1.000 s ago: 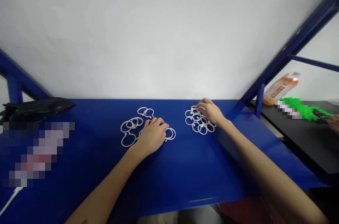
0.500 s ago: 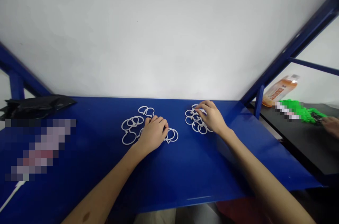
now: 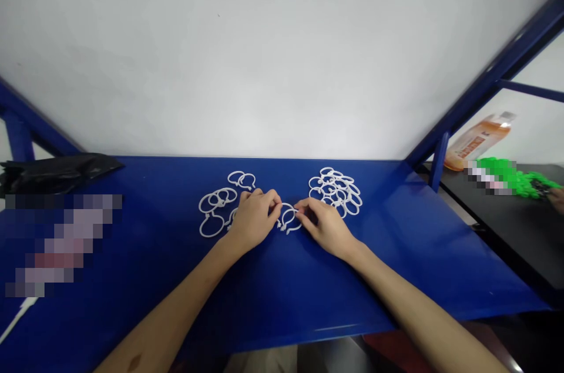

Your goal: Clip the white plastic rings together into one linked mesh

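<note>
White plastic rings lie in two groups on a blue table (image 3: 273, 296). The left group (image 3: 218, 208) spreads beside my left hand (image 3: 253, 220); the right pile (image 3: 335, 191) sits farther back. Between the groups, one white ring (image 3: 288, 217) is pinched from both sides. My left hand's closed fingers grip its left edge. My right hand (image 3: 324, 226) pinches its right edge with thumb and forefinger.
A black bag (image 3: 53, 172) lies at the table's back left. A blue frame post (image 3: 440, 158) stands at the right. Beyond it, a black surface carries an orange bottle (image 3: 480, 138) and green parts (image 3: 515, 179), with another person's hand (image 3: 557, 197) at the edge.
My right hand left the right pile of rings and came left to the ring by my left hand. Both hands now pinch that ring. My left hand barely shifted.
</note>
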The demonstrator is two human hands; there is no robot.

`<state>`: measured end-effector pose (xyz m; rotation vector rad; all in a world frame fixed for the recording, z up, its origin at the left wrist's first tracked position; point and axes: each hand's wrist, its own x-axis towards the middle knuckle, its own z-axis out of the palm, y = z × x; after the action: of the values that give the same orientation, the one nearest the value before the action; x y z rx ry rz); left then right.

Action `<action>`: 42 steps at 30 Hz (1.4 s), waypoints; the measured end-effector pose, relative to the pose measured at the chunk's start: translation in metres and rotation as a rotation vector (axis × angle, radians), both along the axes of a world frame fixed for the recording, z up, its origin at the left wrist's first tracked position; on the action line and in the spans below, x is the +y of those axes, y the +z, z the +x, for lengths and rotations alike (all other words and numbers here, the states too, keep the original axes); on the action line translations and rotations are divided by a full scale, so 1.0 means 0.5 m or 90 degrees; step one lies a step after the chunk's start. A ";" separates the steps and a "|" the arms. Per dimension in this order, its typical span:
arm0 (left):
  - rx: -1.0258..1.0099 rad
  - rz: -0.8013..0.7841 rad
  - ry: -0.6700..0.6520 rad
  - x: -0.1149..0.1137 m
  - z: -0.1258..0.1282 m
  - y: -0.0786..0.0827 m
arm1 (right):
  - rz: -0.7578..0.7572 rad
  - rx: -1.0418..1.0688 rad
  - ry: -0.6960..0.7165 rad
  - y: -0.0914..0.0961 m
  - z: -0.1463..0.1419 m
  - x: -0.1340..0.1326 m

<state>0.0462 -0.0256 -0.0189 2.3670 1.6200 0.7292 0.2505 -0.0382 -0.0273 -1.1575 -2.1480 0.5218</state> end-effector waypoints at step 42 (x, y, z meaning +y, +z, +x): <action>-0.366 -0.035 -0.111 -0.033 0.024 0.018 | 0.043 0.137 0.119 0.027 0.013 -0.019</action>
<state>0.0584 -0.0420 -0.0101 1.9688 1.1587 1.1692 0.2571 -0.0476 -0.0140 -0.8283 -2.0796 0.6219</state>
